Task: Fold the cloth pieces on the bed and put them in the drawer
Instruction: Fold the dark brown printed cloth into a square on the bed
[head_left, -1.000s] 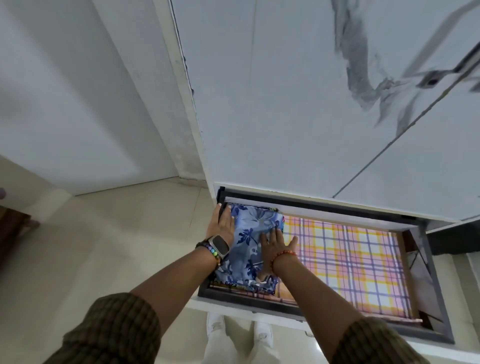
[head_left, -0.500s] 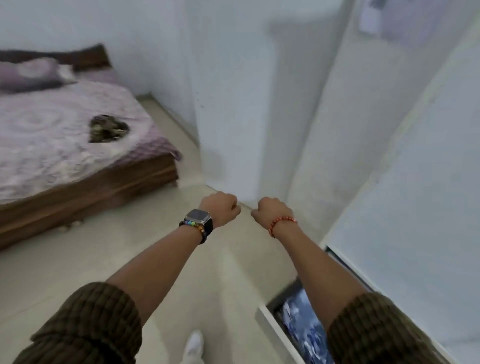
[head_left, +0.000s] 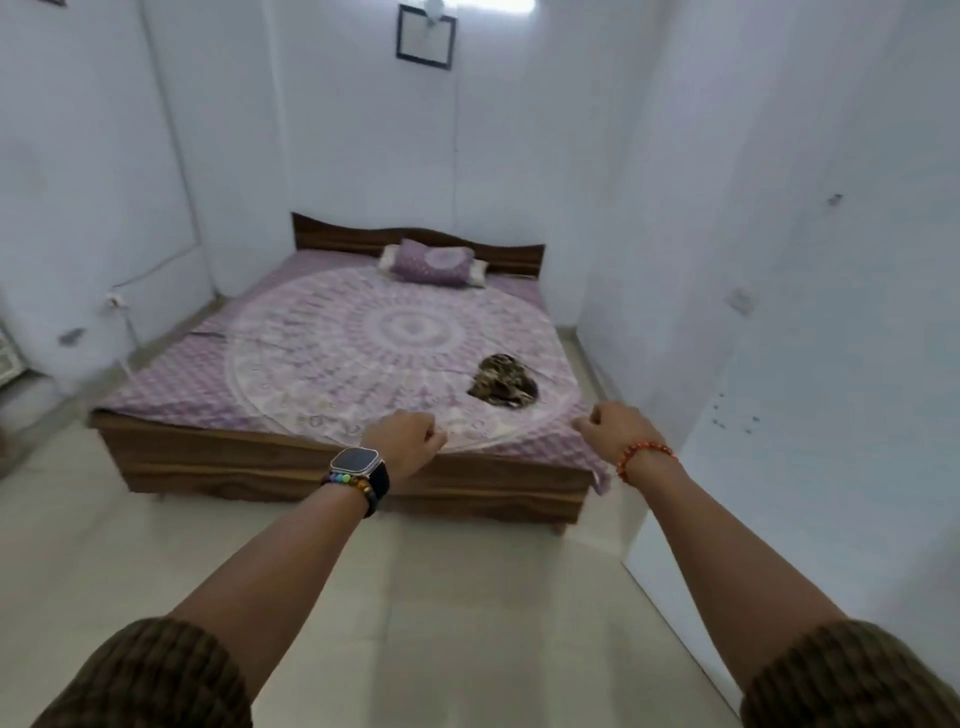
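- Both hands are reaching forward over the pale floor, toward the bed.
- The left hand is curling into a loose fist, gripping nothing; a smartwatch and a beaded band are sitting on its wrist.
- The right hand is likewise curling closed and empty, an orange bead bracelet circling its wrist.
- A crumpled dark patterned cloth piece is lying on the purple bedspread, near the bed's right front corner.
- A pillow is resting by the headboard.
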